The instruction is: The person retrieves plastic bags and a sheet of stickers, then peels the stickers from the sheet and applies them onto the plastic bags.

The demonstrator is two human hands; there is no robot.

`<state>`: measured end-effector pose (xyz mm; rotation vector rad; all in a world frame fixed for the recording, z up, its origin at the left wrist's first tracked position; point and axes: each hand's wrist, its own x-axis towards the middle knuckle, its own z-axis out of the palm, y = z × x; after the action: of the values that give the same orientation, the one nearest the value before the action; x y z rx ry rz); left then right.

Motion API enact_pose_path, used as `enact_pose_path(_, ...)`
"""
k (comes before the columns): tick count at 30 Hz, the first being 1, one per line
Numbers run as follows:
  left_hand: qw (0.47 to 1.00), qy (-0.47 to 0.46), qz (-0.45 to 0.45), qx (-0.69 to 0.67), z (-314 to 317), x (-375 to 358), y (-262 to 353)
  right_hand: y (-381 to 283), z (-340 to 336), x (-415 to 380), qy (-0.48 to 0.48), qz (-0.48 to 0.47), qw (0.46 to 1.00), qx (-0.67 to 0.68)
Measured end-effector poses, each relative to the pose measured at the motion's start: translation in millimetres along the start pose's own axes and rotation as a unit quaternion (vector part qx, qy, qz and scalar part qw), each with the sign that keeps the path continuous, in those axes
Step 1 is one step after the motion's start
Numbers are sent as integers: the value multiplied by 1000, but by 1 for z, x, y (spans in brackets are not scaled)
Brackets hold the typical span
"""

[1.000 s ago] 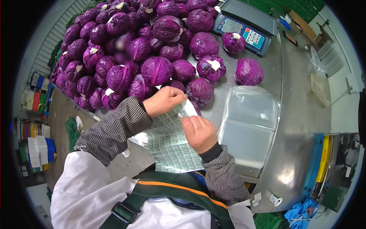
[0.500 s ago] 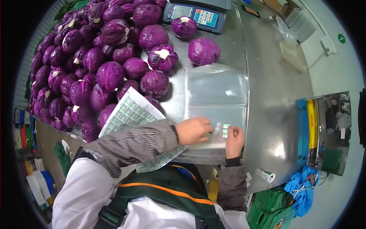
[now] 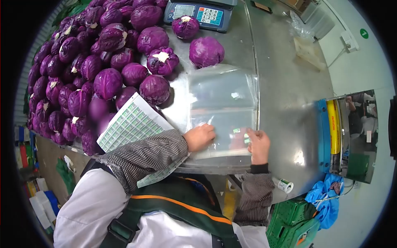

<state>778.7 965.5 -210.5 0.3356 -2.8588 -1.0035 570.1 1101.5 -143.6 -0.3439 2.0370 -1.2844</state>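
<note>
A stack of clear plastic bags [image 3: 221, 93] lies flat on the metal table. My right hand [image 3: 259, 148] pinches a short strip of small green-and-white stickers [image 3: 247, 139] over the bags' right edge. One separate sticker [image 3: 236, 130] lies on the bag's surface between my hands. At the bags' left side, my left hand [image 3: 200, 138] has its fingers curled together over the plastic; whatever is under them is hidden. A large sheet of green stickers [image 3: 132, 124] lies beneath my left forearm, which covers part of it.
Many red cabbages [image 3: 107, 84] are heaped on the left, and a single cabbage [image 3: 206, 52] sits just beyond the bags. A digital scale [image 3: 200, 15] stands at the back. Rightward are a roll of labels [image 3: 285, 185], a yellow-and-blue machine [image 3: 333, 126] and green crates [image 3: 289, 217].
My left hand has drawn back leftward from the strip, and its fingers have curled. A lone sticker now shows on the bag. The whole view has shifted slightly.
</note>
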Motion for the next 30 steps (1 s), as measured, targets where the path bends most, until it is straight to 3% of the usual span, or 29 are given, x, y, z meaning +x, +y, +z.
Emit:
enact_pose_path(2,999,-26,-31,13,-4,7,2,-34,-15,-29,-57,45,980,185)
enact_pose_path(5,1000,-18,17,-2,-19,5,6,-31,-30,-41,-60,22,960,273)
enact_pose_path(11,997,27,-4,-67,-10,2,2,-13,-39,-49,-84,5,938,338)
enact_pose_path(14,980,-53,-76,-174,-26,13,-2,-12,-40,-54,-106,-2,931,350)
enact_pose_path(18,952,-112,-111,-264,-47,30,-9,-13,-40,-56,-141,-23,931,336)
enact_pose_path(19,942,-91,-87,-310,-53,34,-11,-12,-39,-56,-146,-21,933,329)
enact_pose_path(22,877,-129,-232,-401,-96,51,-3,-9,-34,-51,-155,4,937,312)
enact_pose_path(25,852,-48,-251,-457,-120,61,-29,-4,-23,-40,-123,12,960,251)
enact_pose_path(27,819,53,-251,-513,-125,67,-55,4,-15,-30,-100,0,976,192)
enact_pose_path(28,792,166,-281,-516,-124,71,-62,9,-12,-22,-95,-13,982,161)
enact_pose_path(30,735,489,-301,-362,-129,76,-70,18,-6,-9,-78,-34,991,104)
